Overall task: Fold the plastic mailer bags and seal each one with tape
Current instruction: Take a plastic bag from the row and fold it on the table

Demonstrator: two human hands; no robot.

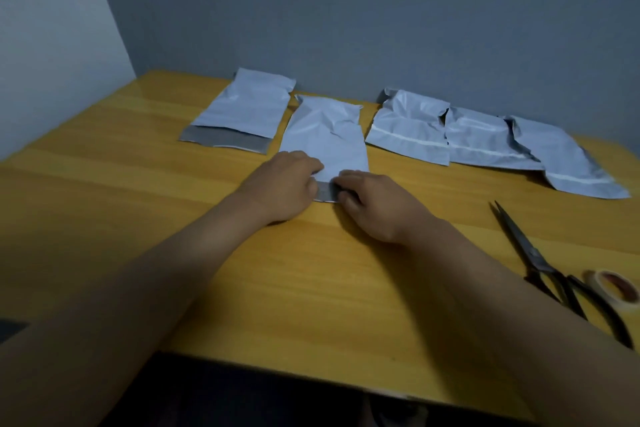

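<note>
Five white plastic mailer bags lie in a row along the far edge of the yellow wooden desk (pixel 104 204), close to the grey wall. The middle-left bag (pixel 327 139) sits a little nearer the person than its neighbours, and both hands work at its near end. The left hand (pixel 282 189) rests knuckles-up on the bag's near left corner, fingers curled down onto the plastic. The right hand (pixel 374 204) lies just beside it at the near right corner, its fingertips bent against the grey flap (pixel 325 192) that shows between the two hands. Whether either grip actually pinches the flap or only presses it flat cannot be told, since the fingertips are hidden under the knuckles.

The leftmost bag (pixel 244 104) lies flat near the far left corner with its dark grey flap open toward the person. To the right, three more bags (pixel 408 125) overlap one another toward the far right corner, each showing a white adhesive strip across it.

Near the right edge lie black scissors (pixel 550 270), blades together and pointing away from the person, handles toward the near edge. A roll of tape (pixel 614 288) touches the handles at the right edge.
</note>
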